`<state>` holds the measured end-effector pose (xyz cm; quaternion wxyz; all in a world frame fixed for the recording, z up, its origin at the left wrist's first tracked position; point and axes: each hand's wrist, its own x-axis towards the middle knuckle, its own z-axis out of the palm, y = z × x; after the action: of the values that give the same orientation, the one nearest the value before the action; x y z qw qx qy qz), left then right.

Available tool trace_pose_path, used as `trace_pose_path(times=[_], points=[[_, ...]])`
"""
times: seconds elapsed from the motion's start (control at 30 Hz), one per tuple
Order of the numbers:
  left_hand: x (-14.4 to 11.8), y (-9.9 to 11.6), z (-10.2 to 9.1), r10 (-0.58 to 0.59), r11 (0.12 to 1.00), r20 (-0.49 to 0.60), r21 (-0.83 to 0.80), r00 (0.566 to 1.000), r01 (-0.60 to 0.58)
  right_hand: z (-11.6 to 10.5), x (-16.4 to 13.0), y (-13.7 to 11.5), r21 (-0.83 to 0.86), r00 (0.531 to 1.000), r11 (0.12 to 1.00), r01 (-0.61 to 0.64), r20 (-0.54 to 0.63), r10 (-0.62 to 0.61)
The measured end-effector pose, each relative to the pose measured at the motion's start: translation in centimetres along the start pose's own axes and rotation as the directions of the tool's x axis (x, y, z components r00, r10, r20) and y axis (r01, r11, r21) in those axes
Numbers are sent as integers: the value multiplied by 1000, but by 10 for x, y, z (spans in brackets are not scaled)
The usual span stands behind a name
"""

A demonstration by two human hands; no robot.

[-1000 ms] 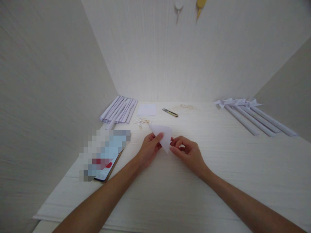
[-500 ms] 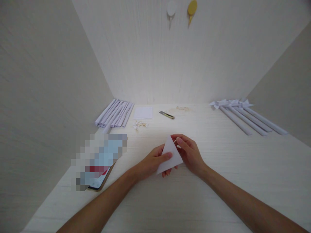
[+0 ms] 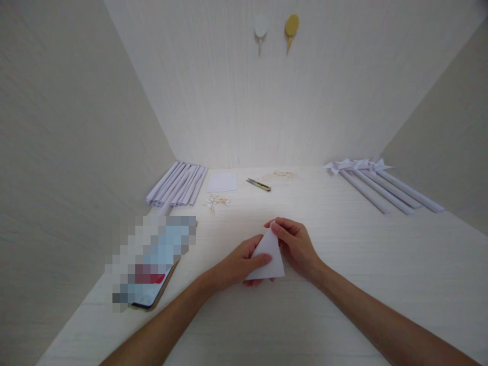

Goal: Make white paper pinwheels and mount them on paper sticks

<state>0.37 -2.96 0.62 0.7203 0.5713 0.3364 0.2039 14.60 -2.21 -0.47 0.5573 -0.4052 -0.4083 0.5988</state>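
Over the desk (image 3: 343,284), I had brought the paper (image 3: 268,256) lower; left hand (image 3: 238,264) and right hand (image 3: 295,244) both pinched it.

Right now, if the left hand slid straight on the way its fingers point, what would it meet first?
The left hand points right, across the folded paper triangle it grips; just beyond it would probably meet the right hand.
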Motion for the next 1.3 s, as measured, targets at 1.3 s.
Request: trace_pose_path(times=[1.3], points=[[0, 3, 4, -19, 991, 29, 135, 999, 15, -6, 0, 4, 40, 993, 992, 117, 9, -117]])
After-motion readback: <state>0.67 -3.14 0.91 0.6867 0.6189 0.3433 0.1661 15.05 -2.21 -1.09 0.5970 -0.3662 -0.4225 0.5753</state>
